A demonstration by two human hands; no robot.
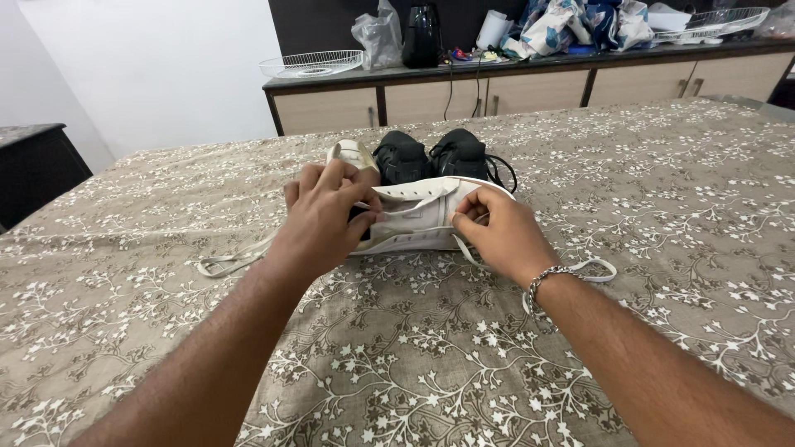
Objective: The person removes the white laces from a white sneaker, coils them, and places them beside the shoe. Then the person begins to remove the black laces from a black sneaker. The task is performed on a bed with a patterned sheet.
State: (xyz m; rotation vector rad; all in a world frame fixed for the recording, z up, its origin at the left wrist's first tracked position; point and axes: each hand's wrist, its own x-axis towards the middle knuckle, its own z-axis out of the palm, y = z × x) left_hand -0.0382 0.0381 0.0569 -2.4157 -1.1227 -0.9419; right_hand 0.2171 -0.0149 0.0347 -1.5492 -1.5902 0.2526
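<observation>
We look down on a bed (662, 248) covered in a grey-brown spread with a white flower print, which fills most of the view. Beyond its far edge runs a long cabinet (497, 95) with a dark top, carrying a wire basket (310, 63), a black jug (421, 35) and a heap of cloth and bags.

In the middle of the bed lies a white sneaker (414, 219) on its side, and just behind it, on the far side, sits a pair of black shoes (431, 156).

Our left hand (319, 219) grips the sneaker's left end, fingers curled around the lace near the tongue. Our right hand (501, 232) rests against the right end, thumb and forefinger pinched shut on a white lace (598, 266) that loops out past the wrist. Another stretch of lace trails left across the spread.

We judge this to be the middle of lacing work, with the lace partly through the eyelets. The next move seems to call for a steady hold with the left hand while the right guides the lace tip at an eyelet; which eyelet, we cannot tell.
</observation>
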